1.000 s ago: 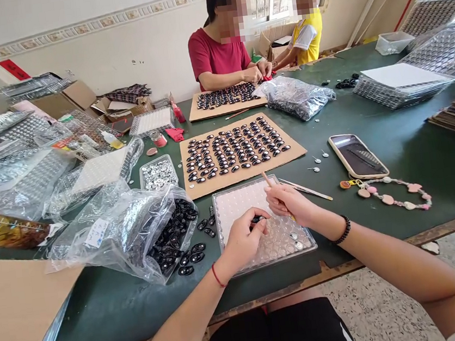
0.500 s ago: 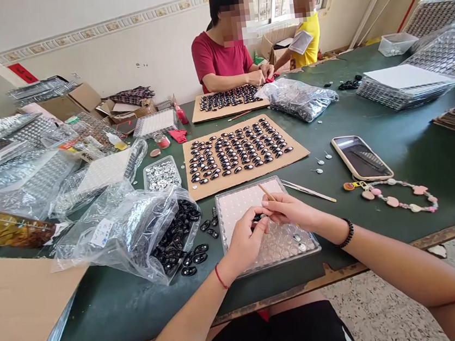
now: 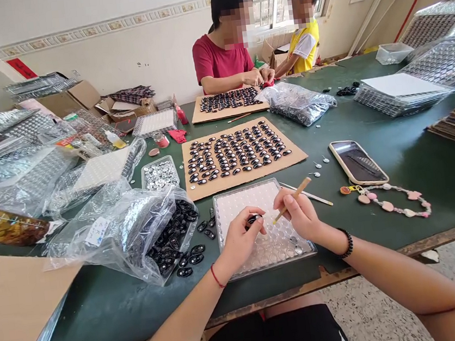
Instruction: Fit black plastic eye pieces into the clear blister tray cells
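Observation:
My left hand pinches a small glossy black oval piece between thumb and fingers. In my right hand is a thin wooden stick, its yellowish lower tip pointing down and left, apart from the black piece. Both hands are over a clear plastic tray of round cells, whose far part looks white. Two small silver discs lie at the tray's near right. Left of it, loose black oval pieces spill from a clear plastic bag.
Beyond the tray lies a cardboard sheet with rows of black pieces. A small box of silver discs stands beside it. Tweezers and a phone with a bead strap are at right. Across the table, a person in red works with their hands.
My right hand has drawn away from my left, and the stick has swung so its lower tip shows. My left hand keeps the black piece. The view has shifted slightly.

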Demonstrator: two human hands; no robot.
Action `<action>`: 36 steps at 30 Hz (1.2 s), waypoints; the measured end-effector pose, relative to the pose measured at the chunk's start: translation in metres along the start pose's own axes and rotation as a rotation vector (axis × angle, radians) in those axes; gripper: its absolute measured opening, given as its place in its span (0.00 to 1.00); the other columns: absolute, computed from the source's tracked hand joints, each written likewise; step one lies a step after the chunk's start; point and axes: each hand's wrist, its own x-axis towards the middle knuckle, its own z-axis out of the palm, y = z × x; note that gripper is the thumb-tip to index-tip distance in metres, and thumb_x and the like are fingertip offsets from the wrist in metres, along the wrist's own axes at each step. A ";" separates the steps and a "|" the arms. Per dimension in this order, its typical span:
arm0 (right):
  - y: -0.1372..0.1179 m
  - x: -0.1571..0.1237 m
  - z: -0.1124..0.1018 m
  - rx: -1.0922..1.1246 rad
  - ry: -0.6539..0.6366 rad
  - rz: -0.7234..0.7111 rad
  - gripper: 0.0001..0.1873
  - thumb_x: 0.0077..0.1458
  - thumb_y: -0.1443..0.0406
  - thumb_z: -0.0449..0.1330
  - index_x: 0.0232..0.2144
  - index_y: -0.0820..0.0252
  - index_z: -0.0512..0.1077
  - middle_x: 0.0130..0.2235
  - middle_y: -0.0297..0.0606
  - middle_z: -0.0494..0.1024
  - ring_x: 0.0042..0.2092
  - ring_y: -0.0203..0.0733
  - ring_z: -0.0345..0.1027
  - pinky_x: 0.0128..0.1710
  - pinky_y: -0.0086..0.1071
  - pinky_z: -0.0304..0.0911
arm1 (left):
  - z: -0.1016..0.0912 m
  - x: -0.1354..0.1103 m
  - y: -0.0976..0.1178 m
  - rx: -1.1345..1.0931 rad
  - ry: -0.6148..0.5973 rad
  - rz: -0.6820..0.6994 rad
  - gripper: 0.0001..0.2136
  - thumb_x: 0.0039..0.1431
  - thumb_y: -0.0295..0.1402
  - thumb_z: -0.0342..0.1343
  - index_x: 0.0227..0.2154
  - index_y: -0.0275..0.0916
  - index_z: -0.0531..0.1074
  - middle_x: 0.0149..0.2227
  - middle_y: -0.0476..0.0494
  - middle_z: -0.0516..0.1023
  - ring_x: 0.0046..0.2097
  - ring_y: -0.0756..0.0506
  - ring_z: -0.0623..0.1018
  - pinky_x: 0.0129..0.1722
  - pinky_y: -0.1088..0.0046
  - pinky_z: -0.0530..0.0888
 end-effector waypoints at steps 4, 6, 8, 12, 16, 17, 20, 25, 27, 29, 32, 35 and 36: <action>0.000 -0.004 0.001 -0.056 -0.026 -0.160 0.16 0.61 0.60 0.44 0.27 0.62 0.64 0.21 0.32 0.61 0.22 0.31 0.54 0.22 0.26 0.51 | 0.000 0.001 -0.003 0.060 -0.016 -0.019 0.11 0.56 0.38 0.47 0.39 0.38 0.66 0.28 0.48 0.74 0.29 0.50 0.69 0.29 0.76 0.62; -0.001 -0.003 0.002 -0.130 -0.057 -0.198 0.15 0.60 0.61 0.44 0.28 0.62 0.65 0.22 0.33 0.62 0.23 0.32 0.55 0.23 0.27 0.52 | 0.000 0.002 -0.004 0.079 -0.012 -0.023 0.11 0.56 0.37 0.48 0.40 0.38 0.65 0.29 0.47 0.75 0.30 0.50 0.70 0.29 0.76 0.63; -0.002 -0.002 0.001 -0.224 -0.098 -0.235 0.15 0.60 0.62 0.44 0.28 0.62 0.64 0.22 0.34 0.64 0.23 0.32 0.56 0.24 0.27 0.52 | 0.000 0.002 -0.004 0.076 -0.018 -0.014 0.11 0.56 0.36 0.48 0.41 0.38 0.65 0.30 0.46 0.75 0.32 0.48 0.72 0.31 0.75 0.64; -0.004 -0.001 0.000 -0.346 -0.154 -0.270 0.14 0.60 0.63 0.44 0.27 0.61 0.64 0.23 0.35 0.66 0.24 0.32 0.57 0.25 0.28 0.52 | -0.001 0.002 -0.002 0.066 -0.049 0.005 0.11 0.57 0.37 0.48 0.41 0.37 0.65 0.31 0.45 0.75 0.34 0.48 0.73 0.33 0.74 0.65; -0.004 -0.002 -0.001 -0.388 -0.166 -0.274 0.12 0.59 0.64 0.44 0.27 0.61 0.63 0.23 0.35 0.67 0.24 0.33 0.57 0.25 0.28 0.52 | -0.002 0.000 -0.001 0.124 -0.066 0.007 0.11 0.57 0.36 0.47 0.40 0.38 0.65 0.31 0.46 0.75 0.31 0.49 0.72 0.30 0.74 0.64; -0.004 -0.002 -0.001 -0.401 -0.173 -0.283 0.11 0.59 0.65 0.45 0.27 0.61 0.63 0.23 0.35 0.67 0.24 0.33 0.58 0.25 0.28 0.52 | -0.002 0.000 -0.001 0.150 -0.063 0.009 0.11 0.57 0.36 0.47 0.40 0.38 0.66 0.32 0.47 0.75 0.30 0.49 0.71 0.29 0.75 0.64; -0.002 -0.001 -0.001 -0.452 -0.171 -0.315 0.08 0.57 0.66 0.48 0.27 0.60 0.63 0.23 0.34 0.67 0.24 0.32 0.58 0.26 0.27 0.52 | -0.002 -0.002 0.001 0.259 -0.012 0.034 0.12 0.57 0.36 0.47 0.43 0.41 0.65 0.36 0.48 0.73 0.26 0.52 0.68 0.27 0.75 0.63; -0.002 -0.001 0.000 -0.464 -0.145 -0.304 0.08 0.57 0.66 0.48 0.27 0.60 0.63 0.23 0.33 0.67 0.24 0.33 0.58 0.25 0.27 0.52 | -0.002 -0.002 0.002 0.431 0.047 0.120 0.11 0.57 0.34 0.47 0.42 0.41 0.67 0.37 0.48 0.73 0.29 0.51 0.69 0.32 0.75 0.64; -0.003 0.000 0.000 -0.464 -0.135 -0.308 0.09 0.58 0.66 0.48 0.27 0.60 0.63 0.23 0.34 0.67 0.24 0.33 0.58 0.25 0.27 0.52 | -0.002 -0.002 0.001 0.449 0.056 0.127 0.10 0.56 0.34 0.49 0.41 0.41 0.68 0.37 0.48 0.74 0.30 0.50 0.70 0.34 0.75 0.64; -0.004 0.000 0.000 -0.470 -0.135 -0.311 0.10 0.58 0.65 0.47 0.27 0.60 0.63 0.22 0.34 0.67 0.24 0.33 0.58 0.25 0.28 0.52 | -0.003 -0.001 0.000 0.442 0.073 0.115 0.11 0.55 0.34 0.50 0.41 0.41 0.69 0.36 0.48 0.74 0.30 0.50 0.70 0.34 0.75 0.64; -0.004 -0.001 -0.001 -0.483 -0.140 -0.312 0.10 0.58 0.65 0.47 0.26 0.60 0.64 0.22 0.34 0.68 0.23 0.33 0.58 0.25 0.28 0.53 | -0.003 0.000 -0.001 0.414 0.094 0.090 0.11 0.55 0.35 0.51 0.40 0.41 0.70 0.32 0.49 0.75 0.28 0.50 0.69 0.33 0.75 0.65; -0.004 -0.001 0.000 -0.477 -0.146 -0.326 0.10 0.58 0.66 0.48 0.26 0.60 0.64 0.23 0.34 0.68 0.24 0.33 0.58 0.26 0.28 0.53 | -0.003 0.001 -0.002 0.390 0.109 0.063 0.11 0.53 0.35 0.52 0.39 0.41 0.72 0.27 0.49 0.74 0.26 0.51 0.68 0.32 0.75 0.65; -0.004 -0.001 0.000 -0.475 -0.148 -0.334 0.09 0.58 0.66 0.48 0.27 0.60 0.64 0.23 0.34 0.68 0.24 0.33 0.59 0.26 0.28 0.53 | -0.003 0.001 -0.002 0.386 0.114 0.054 0.11 0.53 0.35 0.53 0.39 0.42 0.72 0.26 0.49 0.73 0.25 0.51 0.68 0.32 0.75 0.65</action>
